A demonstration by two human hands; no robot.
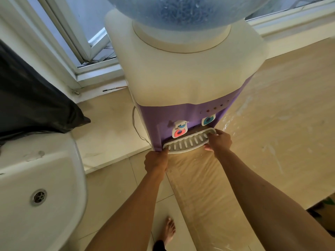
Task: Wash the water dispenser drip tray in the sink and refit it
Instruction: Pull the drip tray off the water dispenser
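The white slotted drip tray sits at the front recess of the purple and cream water dispenser, below its red tap and blue tap. My left hand grips the tray's left end. My right hand grips its right end, fingers over the top and thumb under the rim. The white sink with its metal drain is at the lower left.
A large blue water bottle tops the dispenser. A plastic-covered beige counter runs to the right. A dark cloth hangs at the left, a window behind. My bare foot stands on the tiled floor.
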